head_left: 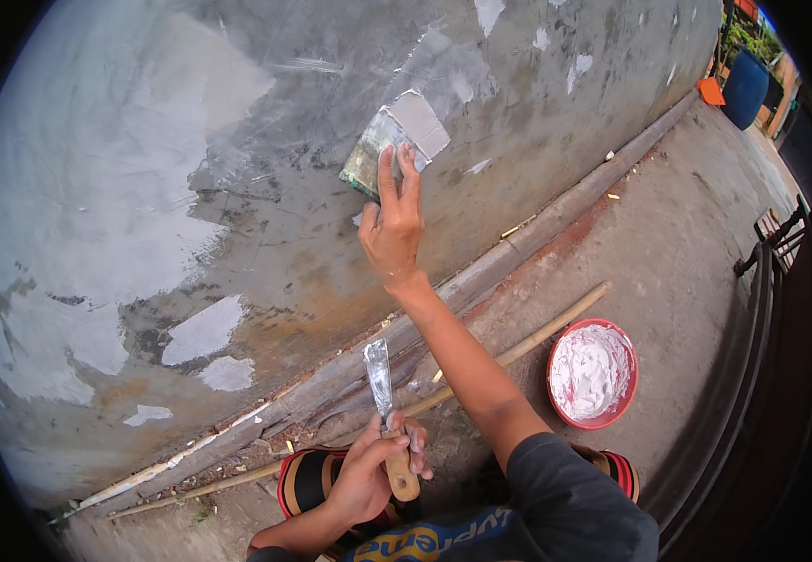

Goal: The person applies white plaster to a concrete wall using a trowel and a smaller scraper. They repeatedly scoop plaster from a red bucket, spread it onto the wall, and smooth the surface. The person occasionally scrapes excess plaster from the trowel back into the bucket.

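Note:
My right hand (392,229) reaches up to the grey wall (303,201), its fingers pressed on a flat, stained putty spreader (376,155). A thick layer of pale putty (420,124) covers the upper right part of the spreader, which lies close against the wall. Low in front of my body, my left hand (357,482) is closed round the wooden handle of a putty knife (380,375). Its smeared metal blade points up, apart from the wall. White patches (134,225) coat much of the wall's left side, with smaller ones scattered elsewhere.
To the right on the concrete floor stands a red bowl (603,422) of white putty (591,370). A long wooden pole (556,325) lies along the wall's base, passing under my right arm. Dark metal furniture (769,245) borders the right side. A blue barrel (746,89) stands far right.

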Available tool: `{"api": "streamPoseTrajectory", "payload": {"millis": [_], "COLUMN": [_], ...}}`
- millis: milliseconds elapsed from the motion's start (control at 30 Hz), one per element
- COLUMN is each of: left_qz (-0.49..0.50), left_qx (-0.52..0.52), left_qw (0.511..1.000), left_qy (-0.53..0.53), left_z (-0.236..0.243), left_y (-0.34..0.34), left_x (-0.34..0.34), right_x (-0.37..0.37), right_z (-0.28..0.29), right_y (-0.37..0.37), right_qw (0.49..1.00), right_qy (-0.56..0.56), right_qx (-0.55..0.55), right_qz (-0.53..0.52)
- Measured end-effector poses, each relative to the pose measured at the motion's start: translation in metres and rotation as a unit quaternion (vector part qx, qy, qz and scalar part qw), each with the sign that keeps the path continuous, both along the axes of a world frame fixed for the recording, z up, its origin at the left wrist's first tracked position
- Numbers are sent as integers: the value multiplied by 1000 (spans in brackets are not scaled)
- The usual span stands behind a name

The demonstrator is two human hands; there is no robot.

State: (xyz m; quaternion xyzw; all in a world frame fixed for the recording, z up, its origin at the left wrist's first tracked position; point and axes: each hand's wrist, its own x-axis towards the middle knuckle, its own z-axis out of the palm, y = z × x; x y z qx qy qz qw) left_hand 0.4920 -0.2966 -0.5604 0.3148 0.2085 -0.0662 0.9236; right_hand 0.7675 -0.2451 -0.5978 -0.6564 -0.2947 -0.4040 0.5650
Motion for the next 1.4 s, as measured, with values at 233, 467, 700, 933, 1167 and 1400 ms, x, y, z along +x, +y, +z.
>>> {"api": "streamPoseTrajectory", "payload": {"millis": [233, 467, 700, 933, 1167, 1400], "left_qz": [20, 25, 20, 7, 13, 10], "left_qx": [36, 28, 74, 68, 64, 65], "left_qw": [999, 999, 997, 998, 998, 998], "left_qy": [-9, -35, -3, -7, -11, -10], "left_z": [1, 3, 4, 11, 11, 5], "left_y": [2, 5, 1, -10, -12, -8], "left_x": [-3, -14, -6, -2, -4, -4], "right_x": [-62, 57, -22, -23, -5, -40], "right_z": [-23, 39, 10, 25, 39, 7], "right_y": [-25, -82, -29, -61, -43, -42], "right_qw": [974, 999, 996, 986, 996, 989], "right_qy": [61, 19, 71, 16, 70, 26], "right_qx": [-94, 39, -11, -39, -21, -57], "right_qz": [195, -7, 60, 160, 47, 130]}}
